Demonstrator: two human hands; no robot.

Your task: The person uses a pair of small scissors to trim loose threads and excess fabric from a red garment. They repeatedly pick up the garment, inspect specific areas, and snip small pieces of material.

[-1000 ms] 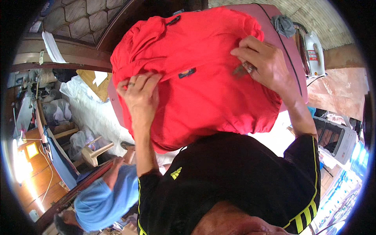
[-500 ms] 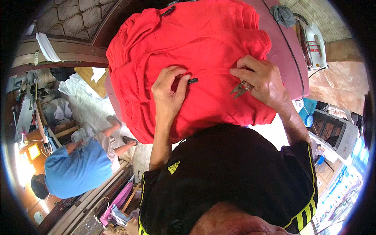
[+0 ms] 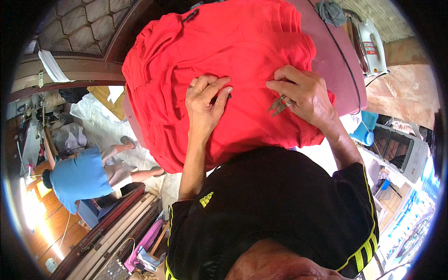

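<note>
A pile of red garments (image 3: pixel 233 42) lies spread in front of me, with folds along its left side. My left hand (image 3: pixel 205 100) presses thumb and fingers together on the red fabric. A small black tag shows only slightly beside that thumb. My right hand (image 3: pixel 305 93) has its thumb and forefinger pinched at the cloth, a short way to the right of the left hand. Small metal thread snips (image 3: pixel 278 105) are tucked in the right hand's lower fingers, blades pointing down-left over the red fabric. Another black label (image 3: pixel 190 16) lies at the pile's far left.
The pile rests on a pinkish padded board (image 3: pixel 343 86), crossed by a black cord (image 3: pixel 339 49). A white iron (image 3: pixel 373 46) stands at the far right, near a grey cloth (image 3: pixel 331 14). At the left, a person in blue (image 3: pixel 79 175) bends over. A blue container (image 3: pixel 366 128) sits lower right.
Both hands stay close to the same places, with my left thumb and fingers now covering most of the black tag. The person at the left has shifted further left and up.
</note>
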